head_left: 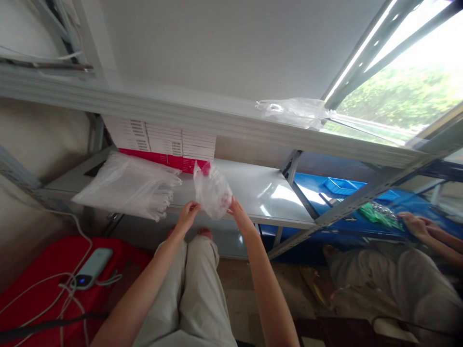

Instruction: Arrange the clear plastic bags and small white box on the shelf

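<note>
A clear plastic bag [212, 190] hangs between my two hands, just above the front edge of the grey metal shelf [249, 193]. My left hand [190, 212] pinches its lower left side, fingers closed. On the bag's right side, my right hand [236, 208] grips it with the fingers partly hidden behind the plastic. Something faintly reddish shows near the right side of the bag; I cannot make out what it is. To the left of my hands lies a pile of clear plastic bags [126, 185], their edges fanned toward me.
Stacked white-and-pink boxes [162, 144] stand behind the bags. More clear plastic [292, 110] lies on the upper shelf. A white power bank [94, 267] with cables rests on a red surface [39, 270] at lower left. At right, another person's hands [415, 225] hold green packaging [379, 215] beside a blue tray [358, 188].
</note>
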`<state>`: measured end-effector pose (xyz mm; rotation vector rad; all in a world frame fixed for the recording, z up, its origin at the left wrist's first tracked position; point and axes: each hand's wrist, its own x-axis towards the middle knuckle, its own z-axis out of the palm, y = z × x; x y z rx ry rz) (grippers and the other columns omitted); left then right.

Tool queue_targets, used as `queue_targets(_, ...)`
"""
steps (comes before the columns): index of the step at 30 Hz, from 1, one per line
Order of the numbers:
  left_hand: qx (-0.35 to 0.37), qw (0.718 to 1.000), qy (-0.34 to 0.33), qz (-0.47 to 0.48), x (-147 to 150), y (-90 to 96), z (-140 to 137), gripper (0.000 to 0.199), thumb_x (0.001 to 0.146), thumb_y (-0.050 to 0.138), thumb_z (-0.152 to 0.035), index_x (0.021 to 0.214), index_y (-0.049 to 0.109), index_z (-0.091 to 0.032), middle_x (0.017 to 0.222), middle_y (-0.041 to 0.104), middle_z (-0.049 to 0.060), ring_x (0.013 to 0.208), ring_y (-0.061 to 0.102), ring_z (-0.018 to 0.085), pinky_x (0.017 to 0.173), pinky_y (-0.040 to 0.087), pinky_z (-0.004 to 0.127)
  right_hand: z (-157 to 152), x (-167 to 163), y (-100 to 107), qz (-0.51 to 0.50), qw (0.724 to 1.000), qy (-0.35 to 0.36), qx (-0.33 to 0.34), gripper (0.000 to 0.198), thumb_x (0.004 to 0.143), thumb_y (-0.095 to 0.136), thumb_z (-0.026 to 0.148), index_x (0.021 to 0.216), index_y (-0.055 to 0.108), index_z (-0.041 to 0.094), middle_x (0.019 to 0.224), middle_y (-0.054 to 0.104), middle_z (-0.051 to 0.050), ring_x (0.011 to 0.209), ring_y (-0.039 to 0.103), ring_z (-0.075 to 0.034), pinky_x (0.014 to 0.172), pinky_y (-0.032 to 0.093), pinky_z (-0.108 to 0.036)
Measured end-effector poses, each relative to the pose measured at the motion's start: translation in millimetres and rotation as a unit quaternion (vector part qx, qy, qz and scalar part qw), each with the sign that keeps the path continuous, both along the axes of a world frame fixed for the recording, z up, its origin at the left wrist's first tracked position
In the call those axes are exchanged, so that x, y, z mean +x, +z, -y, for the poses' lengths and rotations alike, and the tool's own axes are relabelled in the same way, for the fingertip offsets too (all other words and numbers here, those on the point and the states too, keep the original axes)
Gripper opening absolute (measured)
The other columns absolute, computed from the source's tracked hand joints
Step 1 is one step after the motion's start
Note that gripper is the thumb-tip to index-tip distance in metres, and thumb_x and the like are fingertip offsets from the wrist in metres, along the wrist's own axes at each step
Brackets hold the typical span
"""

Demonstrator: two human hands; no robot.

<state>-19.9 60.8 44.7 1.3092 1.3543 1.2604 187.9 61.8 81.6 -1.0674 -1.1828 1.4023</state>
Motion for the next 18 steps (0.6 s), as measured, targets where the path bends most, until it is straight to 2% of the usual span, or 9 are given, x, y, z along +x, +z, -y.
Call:
queue_targets(2,-0.008,1.0,-0.005,0.007,0.8,-1.7,1.8,0.039,0.07,0.054,-0.06,0.063,0.051,-0.022,0.059,0.054,-0.001,0.058,0.05,0.016,0.057,0.036,0.027,6.7,3.6,-8.8,-0.008,1.0,0.025,0.001,0.059,0.075,0.058,0.067,0.121,0.06,0.03,0.118,0.065,-0.005,0.107,0.06,-0.02,0.091,0.045,-0.037)
queue_targets(4,-0.013,1.0,-0.016,0.006,3.9,-4.4,3.2,0.047,0.074,0.046,-0.066,0.063,0.05,-0.021,0.058,0.053,-0.001,0.054,0.048,0.015,0.054,0.035,0.027,13.9,3.0,-14.1,-0.014,0.998,0.064,0.015,0.057,0.072,0.067,0.058,0.121,0.059,0.031,0.122,0.063,-0.004,0.112,0.058,-0.02,0.096,0.043,-0.036)
queue_targets(6,-0.011,1.0,-0.029,0.004,8.3,-6.8,3.6,0.051,0.076,0.043,-0.069,0.062,0.049,-0.02,0.055,0.049,-0.002,0.052,0.045,0.014,0.052,0.033,0.026,20.1,-2.0,-15.7,-0.01,0.994,0.1,0.029,0.057,0.067,0.076,0.047,0.119,0.061,0.03,0.123,0.063,-0.003,0.112,0.057,-0.021,0.098,0.042,-0.036)
queue_targets(8,0.001,0.999,-0.048,0.014,12.7,-7.1,3.4,0.05,0.075,0.049,-0.068,0.061,0.048,-0.02,0.052,0.045,-0.004,0.05,0.041,0.012,0.051,0.031,0.025,23.3,-9.3,-16.2,0.006,0.993,0.113,0.036,0.055,0.064,0.078,0.042,0.116,0.063,0.029,0.117,0.065,-0.002,0.107,0.059,-0.021,0.096,0.043,-0.035)
queue_targets(11,0.004,0.995,-0.08,0.056,16.2,-1.9,4.3,0.048,0.068,0.059,-0.066,0.064,0.048,-0.02,0.05,0.038,-0.007,0.047,0.035,0.01,0.048,0.027,0.023,21.9,-17.7,-19.8,0.052,0.994,0.09,0.045,0.043,0.064,0.075,0.044,0.102,0.069,0.025,0.101,0.07,-0.002,0.096,0.061,-0.021,0.091,0.044,-0.034)
queue_targets(14,0.006,0.996,-0.064,0.068,12.9,6.4,8.1,0.049,0.064,0.062,-0.066,0.061,0.043,-0.021,0.049,0.034,-0.008,0.046,0.031,0.008,0.047,0.024,0.023,17.7,-17.6,-25.2,0.084,0.994,0.054,0.043,0.034,0.064,0.073,0.049,0.083,0.071,0.021,0.085,0.069,-0.003,0.086,0.061,-0.021,0.085,0.045,-0.034)
queue_targets(18,0.023,0.997,-0.06,0.054,0.7,13.3,15.4,0.048,0.068,0.062,-0.06,0.056,0.038,-0.021,0.05,0.033,-0.007,0.048,0.032,0.009,0.05,0.026,0.024,18.3,-8.9,-26.5,0.039,0.999,0.009,0.028,0.037,0.064,0.072,0.055,0.079,0.069,0.022,0.084,0.069,-0.002,0.086,0.061,-0.021,0.086,0.045,-0.035)
